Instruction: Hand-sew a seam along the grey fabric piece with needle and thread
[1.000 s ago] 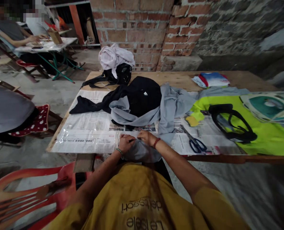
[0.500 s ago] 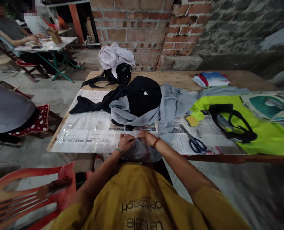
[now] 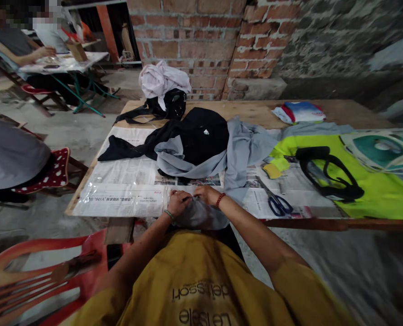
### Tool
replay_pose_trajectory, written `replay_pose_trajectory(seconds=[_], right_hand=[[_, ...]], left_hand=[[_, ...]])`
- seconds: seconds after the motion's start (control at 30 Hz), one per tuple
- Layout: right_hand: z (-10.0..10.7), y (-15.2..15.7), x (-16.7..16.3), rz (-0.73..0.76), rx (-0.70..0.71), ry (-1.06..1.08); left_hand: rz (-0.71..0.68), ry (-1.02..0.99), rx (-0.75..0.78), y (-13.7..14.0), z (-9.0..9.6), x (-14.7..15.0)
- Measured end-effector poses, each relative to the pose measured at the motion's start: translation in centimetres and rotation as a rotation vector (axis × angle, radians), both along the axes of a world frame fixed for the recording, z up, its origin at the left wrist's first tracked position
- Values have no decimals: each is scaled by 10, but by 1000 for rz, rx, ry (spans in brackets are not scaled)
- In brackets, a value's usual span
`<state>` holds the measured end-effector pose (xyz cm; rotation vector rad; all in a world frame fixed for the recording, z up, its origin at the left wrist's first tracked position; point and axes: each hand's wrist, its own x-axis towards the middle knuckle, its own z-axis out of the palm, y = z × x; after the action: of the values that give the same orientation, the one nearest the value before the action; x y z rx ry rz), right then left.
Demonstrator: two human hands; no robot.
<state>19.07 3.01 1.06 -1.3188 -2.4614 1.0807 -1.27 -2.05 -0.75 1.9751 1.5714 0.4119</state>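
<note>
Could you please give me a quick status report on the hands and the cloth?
Left hand, right hand: close together, both holding grey cloth. Cloth bunched, partly hidden by hands. No visible obstruction; scissors lie apart, rightward.

Mustard short-sleeved shirt point(image 3: 204, 267), dark lettering point(image 3: 201, 292), green left-wrist bracelet point(image 3: 169, 214), red beaded right-wrist bracelet point(image 3: 220, 200)

on the mustard shirt point(image 3: 201, 253), two lines of dark lettering point(image 3: 201, 290) are seen upside down; only "sso" can be made out. on the black garment point(image 3: 210, 147), a white barred emblem point(image 3: 206, 131) is borne, its letters blurred. chinese newspaper headlines point(image 3: 114, 200) cannot be read.
</note>
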Motion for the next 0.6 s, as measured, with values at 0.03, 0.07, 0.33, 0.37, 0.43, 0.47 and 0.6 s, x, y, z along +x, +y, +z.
replay_pose_trajectory(seconds=[0.03, 0.07, 0.33, 0.37, 0.43, 0.47, 0.6], right_hand=[[0, 0, -1, 3, -1, -4], [1, 0, -1, 7, -5, -7], [5, 1, 0, -29, -14, 49], [5, 1, -1, -42, -17, 66], [5, 3, -3, -96, -37, 116], [5, 4, -5, -138, -60, 143], [0, 4, -16, -394, -259, 283]], left_hand=[[2, 0, 7, 0, 0, 0], [3, 0, 14, 0, -1, 0], [-16, -22, 41, 2, -4, -3], [-18, -23, 44, 2, -4, -4], [-22, -22, 42, 1, -4, -4], [-24, -18, 33, 1, -4, -3], [-37, -8, 4, 1, -4, -3]])
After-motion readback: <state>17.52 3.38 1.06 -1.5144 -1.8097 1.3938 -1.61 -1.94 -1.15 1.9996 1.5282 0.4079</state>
